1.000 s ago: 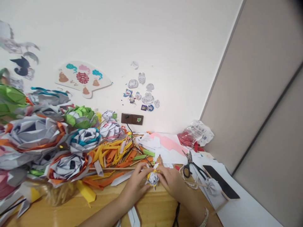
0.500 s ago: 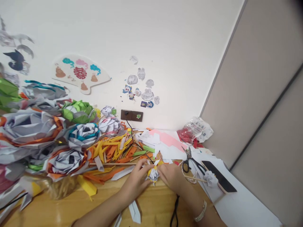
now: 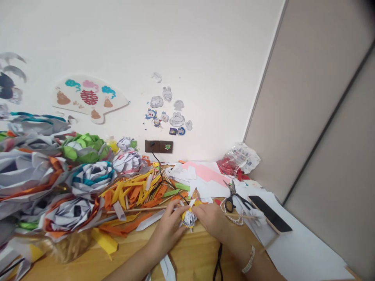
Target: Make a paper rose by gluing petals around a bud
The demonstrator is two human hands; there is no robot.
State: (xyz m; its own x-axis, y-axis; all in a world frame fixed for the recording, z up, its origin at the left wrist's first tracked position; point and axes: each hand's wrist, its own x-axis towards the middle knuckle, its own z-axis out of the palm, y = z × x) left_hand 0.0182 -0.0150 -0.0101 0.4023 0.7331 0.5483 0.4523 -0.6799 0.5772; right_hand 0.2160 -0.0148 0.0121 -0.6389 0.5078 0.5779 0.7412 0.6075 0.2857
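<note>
A small white and yellow paper flower (image 3: 189,218) is between my two hands, just above the wooden table (image 3: 193,249). My left hand (image 3: 172,220) grips its left edge with bent fingers. On the other side, my right hand (image 3: 208,218) pinches its upper right part, and a beaded bracelet (image 3: 249,259) circles that wrist. An orange and yellow pointed piece (image 3: 196,194) stands right behind the flower. Its lower part is hidden by the flower and fingers.
Large paper flowers (image 3: 93,175) crowd the left, beside folded orange and yellow strips (image 3: 131,189). To the right lie black-handled scissors (image 3: 230,203), a string of beads, a phone (image 3: 269,214) and white sheets. A plastic bag (image 3: 240,158) sits at the back.
The view has shifted slightly to the right, so the wall items and large flowers appear further left. Both hands keep their hold on the small flower with little change.
</note>
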